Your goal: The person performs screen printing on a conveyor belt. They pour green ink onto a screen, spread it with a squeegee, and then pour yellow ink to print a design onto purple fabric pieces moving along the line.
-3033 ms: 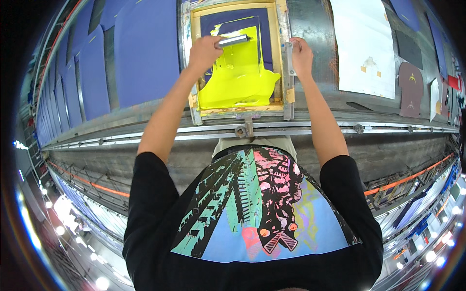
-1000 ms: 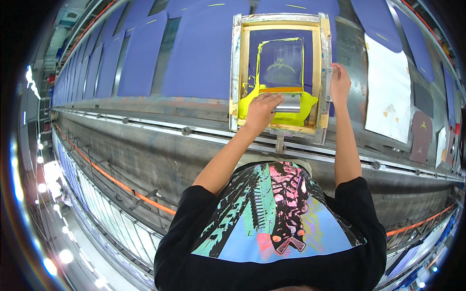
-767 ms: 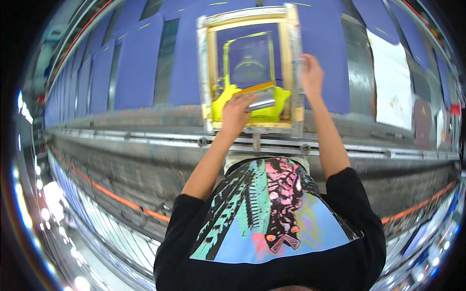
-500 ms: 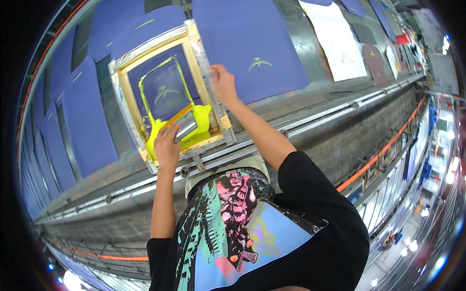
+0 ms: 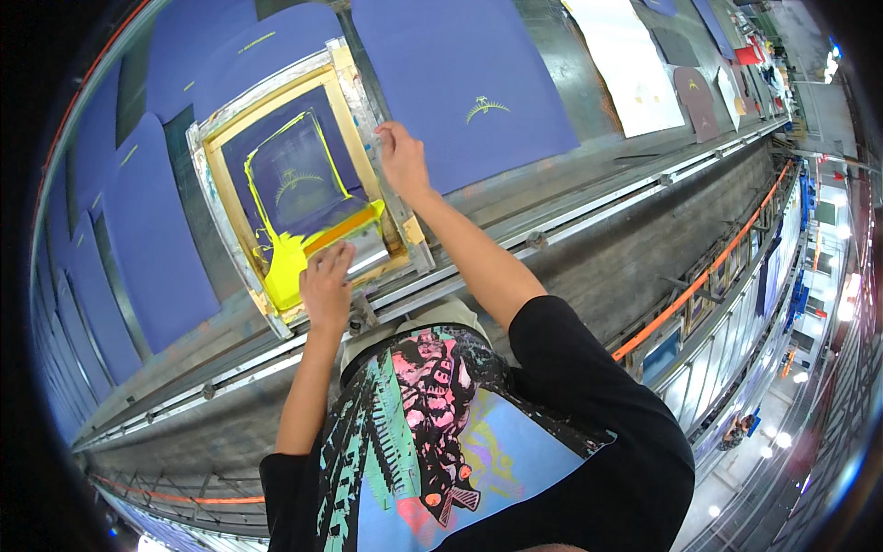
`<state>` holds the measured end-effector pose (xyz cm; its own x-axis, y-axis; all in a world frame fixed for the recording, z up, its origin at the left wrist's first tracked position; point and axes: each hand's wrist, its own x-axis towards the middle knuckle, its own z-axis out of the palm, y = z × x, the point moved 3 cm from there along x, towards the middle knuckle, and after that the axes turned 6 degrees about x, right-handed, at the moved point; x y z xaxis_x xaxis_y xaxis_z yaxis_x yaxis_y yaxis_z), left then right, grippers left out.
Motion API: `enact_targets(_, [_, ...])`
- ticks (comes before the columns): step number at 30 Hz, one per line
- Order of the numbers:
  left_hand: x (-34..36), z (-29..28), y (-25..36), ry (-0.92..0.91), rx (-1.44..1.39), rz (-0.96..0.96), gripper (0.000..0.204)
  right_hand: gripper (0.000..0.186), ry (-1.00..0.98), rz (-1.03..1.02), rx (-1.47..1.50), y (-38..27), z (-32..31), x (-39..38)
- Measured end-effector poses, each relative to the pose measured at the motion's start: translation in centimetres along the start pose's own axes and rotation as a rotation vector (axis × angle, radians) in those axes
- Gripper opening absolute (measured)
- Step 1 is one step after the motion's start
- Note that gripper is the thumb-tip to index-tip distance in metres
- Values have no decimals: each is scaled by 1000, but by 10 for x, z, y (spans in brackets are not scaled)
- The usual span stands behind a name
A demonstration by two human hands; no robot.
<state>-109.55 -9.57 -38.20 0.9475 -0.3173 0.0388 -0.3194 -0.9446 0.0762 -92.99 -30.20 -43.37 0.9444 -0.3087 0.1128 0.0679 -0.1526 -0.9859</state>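
My left hand (image 5: pixel 328 287) is closed over the left end of a squeegee (image 5: pixel 371 250) with a silver holder and an orange blade. The squeegee rests at the near end of a screen-printing frame (image 5: pixel 216 152), against a pool of bright yellow ink (image 5: pixel 285 271). A thin yellow outline runs around the mesh (image 5: pixel 317 202), through which a small arched motif shows. With curled fingers, my right hand (image 5: pixel 405 167) grips the frame's right side near its far half; the fingertips are partly hidden. Under the frame lies a blue-purple fabric panel.
To the right lies a blue-purple fabric panel (image 5: pixel 460 74) with a yellow arched print. More blue panels (image 5: pixel 156 221) lie left; a white panel (image 5: pixel 625 69) and a brown one (image 5: pixel 696 101) lie farther right. A metal rail (image 5: pixel 589 213) edges the long table near my waist.
The squeegee has tilted, showing more of its orange blade, and my left hand's grip has shifted along with it. My right hand stays at the frame's side. The whole view has shifted slightly.
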Motion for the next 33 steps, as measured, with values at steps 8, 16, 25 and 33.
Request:
enact_targets(8, [-30,-29,-40,-33,-297,-164,52,20,-68,-46,-162,18,-8,8])
enact_targets(16, [-30,-40,-99,-3,-387,-560,30,17,-77,-13,-124,7,-5,0])
enact_targets(25, [31,-10,-124,-239,-629,-517,30,17,-46,-56,-179,32,9,8])
enact_targets(33, [88,33,-108,-999,-529,-157,39,17,-31,-80,-203,31,10,11])
